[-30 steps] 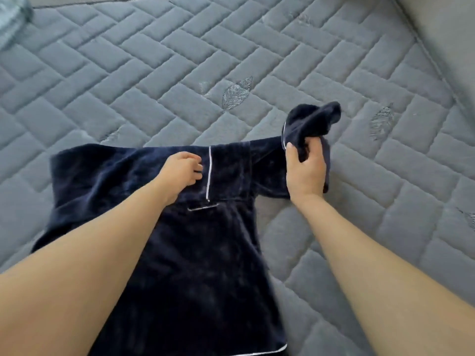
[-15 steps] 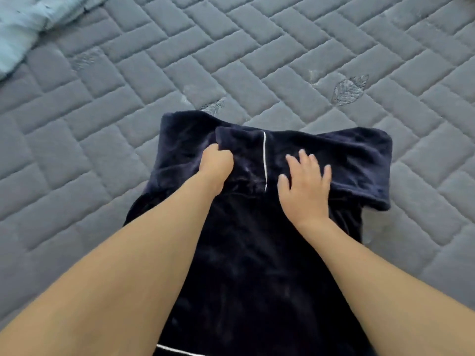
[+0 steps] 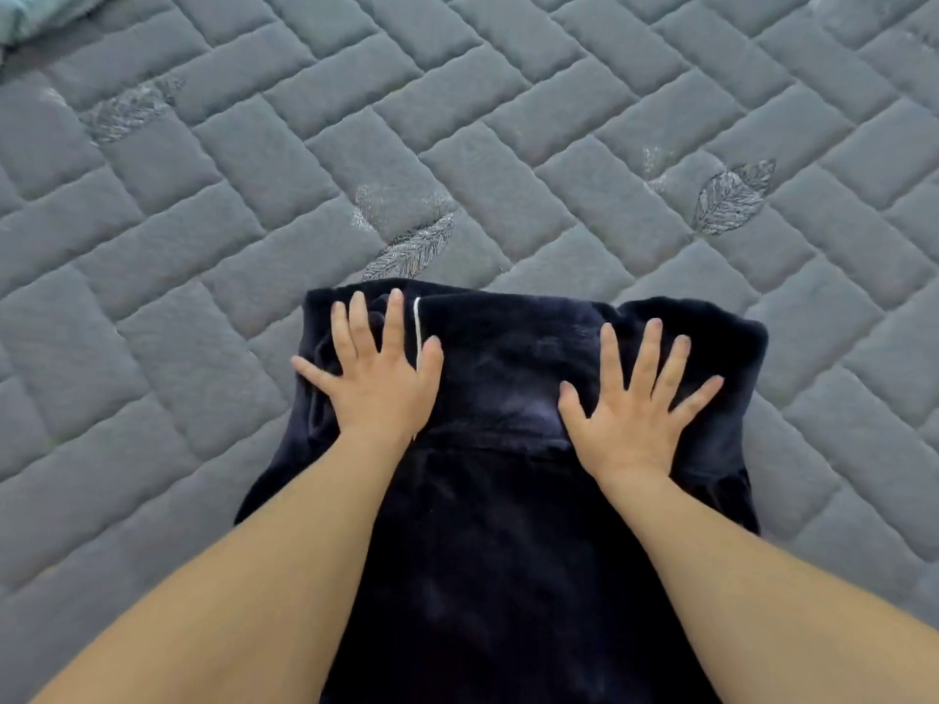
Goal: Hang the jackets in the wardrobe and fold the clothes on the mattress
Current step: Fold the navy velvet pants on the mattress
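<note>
A dark navy velvety garment (image 3: 508, 500) with thin white piping lies on the grey quilted mattress (image 3: 457, 119), its sleeves folded in over the top part. My left hand (image 3: 378, 376) presses flat on the garment's upper left, fingers spread, beside the white piping line. My right hand (image 3: 635, 403) presses flat on the upper right over the folded-in sleeve, fingers spread too. The garment's lower part runs down between my forearms and out of the frame.
A pale blue piece of cloth (image 3: 30, 12) shows at the top left corner of the mattress. Leaf patterns are stitched into the mattress cover around the garment.
My right hand laid the right sleeve over the garment and let go. Both hands then opened and spread flat on the top part; the left fist uncurled.
</note>
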